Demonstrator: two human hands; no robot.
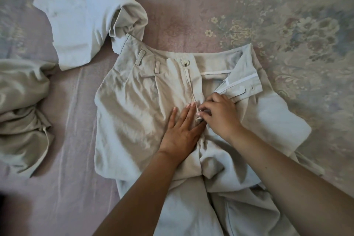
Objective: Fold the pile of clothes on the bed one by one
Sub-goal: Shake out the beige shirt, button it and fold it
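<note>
Beige trousers (134,101) lie front-up across the middle of the bed (191,5), waistband toward the far edge, legs running off the near edge of view. The fly is open: the right front panel is folded back, showing pale lining and white tape, while a button (185,62) sits at the top of the left panel. The left hand (181,130) lies flat, fingers straight, pressing the cloth just left of the zip (189,82). The right hand (220,115) touches it, fingers curled and pinching something small at the lower zip; what exactly it pinches is hard to make out, since the fingers cover it. Both forearms cross the trouser legs and hide the crotch.

At the far left corner a crumpled white and beige garment (86,19) touches the waistband's left end. Another beige garment (21,109) lies bunched at the left edge, partly cut off. The bedcover is pink, with a blurred floral pattern toward the right.
</note>
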